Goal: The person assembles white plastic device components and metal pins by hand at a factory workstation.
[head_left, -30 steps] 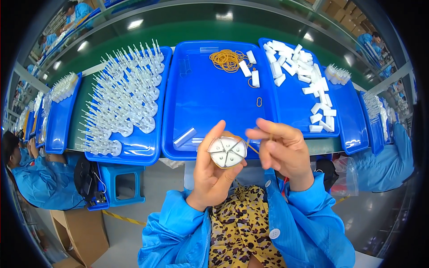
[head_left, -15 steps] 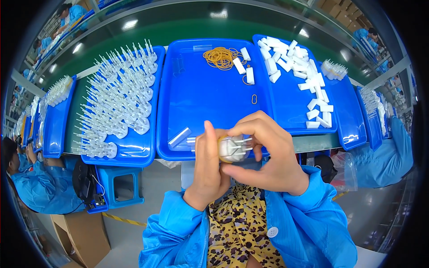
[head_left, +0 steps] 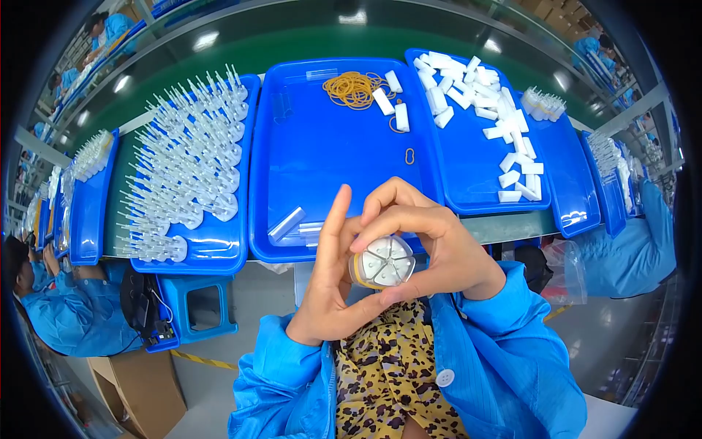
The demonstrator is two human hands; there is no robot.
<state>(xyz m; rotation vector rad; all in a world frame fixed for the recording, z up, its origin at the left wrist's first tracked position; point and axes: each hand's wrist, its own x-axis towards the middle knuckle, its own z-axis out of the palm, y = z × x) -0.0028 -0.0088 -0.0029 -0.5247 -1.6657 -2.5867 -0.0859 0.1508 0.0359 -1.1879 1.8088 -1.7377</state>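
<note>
Between my hands, over the near edge of the middle blue tray (head_left: 322,164), is a round bundle of white plastic pieces (head_left: 387,261). Its face is turned up and shows wedge-shaped segments with small holes. A yellowish rubber band (head_left: 356,272) runs around its left side. My left hand (head_left: 329,282) is closed on the bundle from the left, one finger sticking up. From the right, my right hand (head_left: 446,252) curves its thumb and fingers around the rim. The bundle's underside is hidden.
Loose rubber bands (head_left: 352,90), several white blocks (head_left: 382,102) and clear plastic pieces (head_left: 287,225) lie in the middle tray. Many white stemmed pieces (head_left: 186,154) fill the left tray; white blocks (head_left: 486,95) lie in the right one. Co-workers in blue sit at both sides.
The bundle has turned: its thin stems pointed right before, and now its segmented round face is up. My right fingers have shifted around its rim; the view has moved slightly.
</note>
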